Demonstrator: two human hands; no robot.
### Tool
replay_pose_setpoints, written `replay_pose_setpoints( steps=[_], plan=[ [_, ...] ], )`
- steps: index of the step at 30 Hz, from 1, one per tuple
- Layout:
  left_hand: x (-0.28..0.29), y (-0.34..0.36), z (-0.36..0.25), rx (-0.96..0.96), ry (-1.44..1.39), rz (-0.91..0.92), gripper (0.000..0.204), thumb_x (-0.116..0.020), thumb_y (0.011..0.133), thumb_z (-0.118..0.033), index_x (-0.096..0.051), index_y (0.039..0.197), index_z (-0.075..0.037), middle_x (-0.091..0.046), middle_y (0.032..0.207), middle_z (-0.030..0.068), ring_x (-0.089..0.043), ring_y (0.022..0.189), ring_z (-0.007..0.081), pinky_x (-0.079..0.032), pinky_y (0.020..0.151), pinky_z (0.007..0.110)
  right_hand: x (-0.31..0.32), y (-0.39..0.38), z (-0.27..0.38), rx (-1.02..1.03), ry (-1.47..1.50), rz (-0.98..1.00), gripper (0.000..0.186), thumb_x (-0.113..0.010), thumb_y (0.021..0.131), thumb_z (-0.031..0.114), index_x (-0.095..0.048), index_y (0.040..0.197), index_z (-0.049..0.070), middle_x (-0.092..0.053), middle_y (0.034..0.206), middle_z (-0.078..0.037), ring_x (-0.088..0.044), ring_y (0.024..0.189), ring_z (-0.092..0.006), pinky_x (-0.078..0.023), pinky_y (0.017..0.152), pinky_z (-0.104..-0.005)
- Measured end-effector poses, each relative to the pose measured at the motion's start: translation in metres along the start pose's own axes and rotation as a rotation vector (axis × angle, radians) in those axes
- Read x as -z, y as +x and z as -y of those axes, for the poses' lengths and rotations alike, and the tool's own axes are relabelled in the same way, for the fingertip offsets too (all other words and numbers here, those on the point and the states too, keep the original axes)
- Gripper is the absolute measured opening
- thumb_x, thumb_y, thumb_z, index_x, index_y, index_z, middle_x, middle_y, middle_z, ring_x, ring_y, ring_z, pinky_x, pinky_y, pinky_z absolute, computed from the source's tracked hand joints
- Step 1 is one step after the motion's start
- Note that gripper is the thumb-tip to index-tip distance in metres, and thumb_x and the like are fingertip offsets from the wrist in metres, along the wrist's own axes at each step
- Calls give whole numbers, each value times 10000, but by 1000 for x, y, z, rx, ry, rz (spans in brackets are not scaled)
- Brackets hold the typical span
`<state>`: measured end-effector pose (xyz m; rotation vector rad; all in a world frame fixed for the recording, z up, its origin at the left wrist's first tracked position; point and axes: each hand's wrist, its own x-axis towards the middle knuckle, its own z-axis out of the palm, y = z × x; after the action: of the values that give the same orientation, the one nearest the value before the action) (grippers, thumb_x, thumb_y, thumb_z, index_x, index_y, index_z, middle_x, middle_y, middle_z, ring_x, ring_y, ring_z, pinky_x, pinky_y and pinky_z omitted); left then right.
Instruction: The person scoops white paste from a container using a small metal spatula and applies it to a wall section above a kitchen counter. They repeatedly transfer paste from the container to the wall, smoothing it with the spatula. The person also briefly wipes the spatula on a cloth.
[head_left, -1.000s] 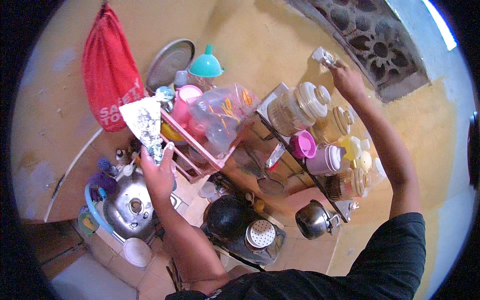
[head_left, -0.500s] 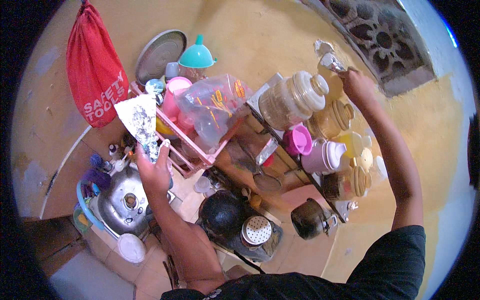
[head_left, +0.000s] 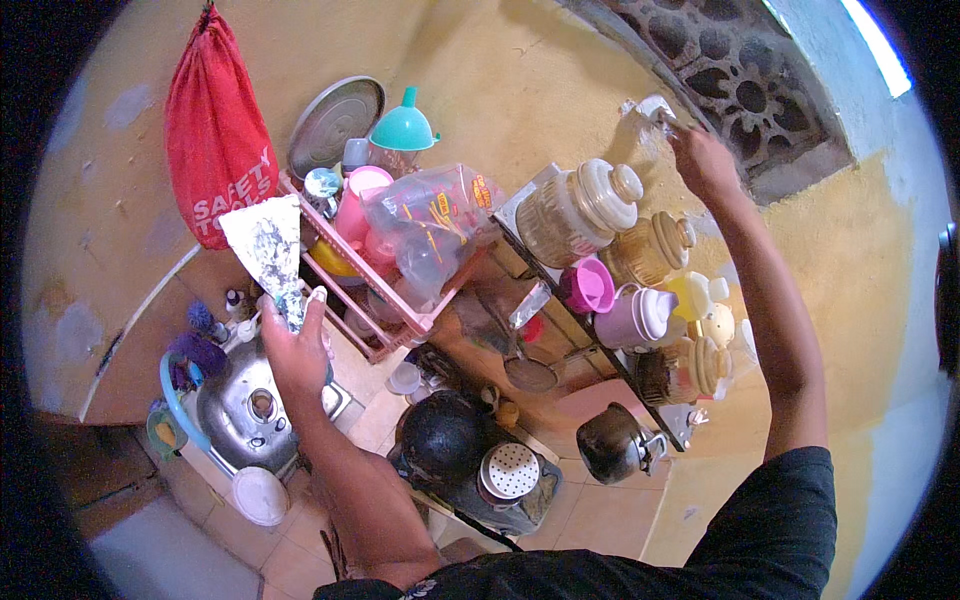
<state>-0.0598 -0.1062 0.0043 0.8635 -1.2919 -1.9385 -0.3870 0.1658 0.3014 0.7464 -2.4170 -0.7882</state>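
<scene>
A broad scraper (head_left: 264,250) smeared with white paste is gripped in my left hand (head_left: 300,345), blade up, over the sink and beside a pink plastic rack (head_left: 420,323). My right hand (head_left: 705,160) is closed round a small putty knife (head_left: 655,110), whose blade is at a grey-white patch on the yellow wall (head_left: 500,90), just below a vent grille (head_left: 715,45). Lidded jars (head_left: 570,215) and plastic cups (head_left: 590,287) stand on a shelf below that hand.
A red drawstring bag (head_left: 210,120) hangs at left. The rack holds a clear plastic bag (head_left: 430,225) and containers. Lower down are a steel sink (head_left: 232,400), a black wok (head_left: 440,435) and a pot (head_left: 605,450).
My right hand with the small knife dipped slightly right, then rose a little along the wall. My left hand stays shut on the scraper, slightly shifted with the view.
</scene>
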Motion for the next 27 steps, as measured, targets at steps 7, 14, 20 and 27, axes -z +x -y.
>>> replay_pose_setpoints(
  steps=[7, 14, 20, 27],
  plan=[
    [-4, 0, 10, 27, -31, 24, 314, -620, 850, -106, -472, 1119, -37, -494, 663, -8, -415, 453, 62, -335, 378, 229, -32, -19, 18, 77, -19, -127, 233, -461, 892, 172, -577, 1079, 95, -603, 947, -161, -624, 773, -368, -516, 638, -456],
    [5, -1, 10, 10, -50, 71, 330, -605, 856, -97, -465, 1148, -31, -514, 716, 3, -425, 476, 57, -342, 391, 225, -24, -35, 9, 20, -132, 161, 219, -477, 894, 228, -594, 1014, 88, -621, 864, -170, -626, 789, -362, -505, 661, -464],
    [22, 4, 19, -90, 38, 37, 252, -598, 863, -118, -482, 1073, -39, -486, 680, 4, -418, 471, 66, -348, 405, 234, 7, -30, 18, 111, 74, 140, 318, -461, 916, 292, -567, 1199, 195, -644, 936, -176, -618, 826, -363, -497, 697, -457],
    [2, -16, -1, 123, -9, 91, 397, -620, 849, -83, -458, 1200, 6, -576, 870, 44, -520, 662, 78, -430, 552, 233, -20, 16, 27, 169, -268, 105, 276, -468, 901, 240, -605, 1135, 187, -651, 942, -142, -640, 810, -329, -514, 662, -450]
  ],
)
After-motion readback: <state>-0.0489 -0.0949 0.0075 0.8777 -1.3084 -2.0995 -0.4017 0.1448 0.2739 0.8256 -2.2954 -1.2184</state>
